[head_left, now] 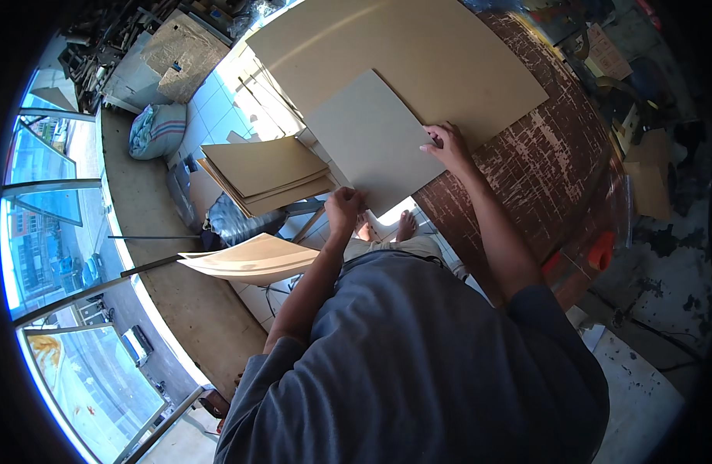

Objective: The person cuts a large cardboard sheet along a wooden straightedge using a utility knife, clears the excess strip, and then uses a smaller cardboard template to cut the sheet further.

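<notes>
1. Head view: the board (pixel 371 135), grey and flat, lies partly over a larger brown sheet (pixel 441 66) on the table (pixel 541 166); its near corner juts past the table's edge.
2. Left hand (pixel 343 209): fingers curled nearly closed, at the board's near-left edge; whether they pinch it cannot be told.
3. Right hand (pixel 450 147): partly open, thumb and forefinger apart, tips at the board's right edge; no firm grip is evident.
4. Handling (judged): thin, light for its breadth and fairly stiff, the board should stay flat when supported at two sides, yet may bow if lifted by one corner. Its smooth-looking face may slide over the sheet; corners and edges would dent first.
5. Hold (judged): best taken at opposite edges near mid-length, thumbs above, fingers flat below; the overhanging part offers room underneath.
6. Left of the board: a stack (pixel 263 166) of similar brown pieces.
</notes>
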A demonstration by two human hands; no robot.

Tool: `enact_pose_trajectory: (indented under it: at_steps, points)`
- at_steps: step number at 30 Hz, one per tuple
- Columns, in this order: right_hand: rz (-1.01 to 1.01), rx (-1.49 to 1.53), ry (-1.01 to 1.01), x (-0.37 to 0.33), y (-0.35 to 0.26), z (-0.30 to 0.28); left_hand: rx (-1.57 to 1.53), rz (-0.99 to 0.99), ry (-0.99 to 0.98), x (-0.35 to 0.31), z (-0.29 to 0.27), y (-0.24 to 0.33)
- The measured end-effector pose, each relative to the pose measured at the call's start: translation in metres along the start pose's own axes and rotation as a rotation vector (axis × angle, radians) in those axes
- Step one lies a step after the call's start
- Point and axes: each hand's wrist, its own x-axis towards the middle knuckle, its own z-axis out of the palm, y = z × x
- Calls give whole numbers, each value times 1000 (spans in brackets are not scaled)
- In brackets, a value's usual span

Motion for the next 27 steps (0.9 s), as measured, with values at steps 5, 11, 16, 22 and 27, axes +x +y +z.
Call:
enact_pose_trajectory:
  at_steps: [5, 11, 16, 22, 27]
  points:
    - [-33, 192, -245, 0, 11, -18, 53, -31, -32, 2, -1, 5]
    - [-133, 112, -310, -2, 3, -35, 8, -42, -38, 2, -1, 10]
    - [-239, -70, -458, -10, 4, -55, 1, -66, -38, 2, -3, 9]
    - [-365, -152, -474, -25, 10, -62, 13, -50, -9, 0, -1, 17]
    - [-359, -84, -438, -26, 16, -59, -61, -113, -24, 2, -3, 24]
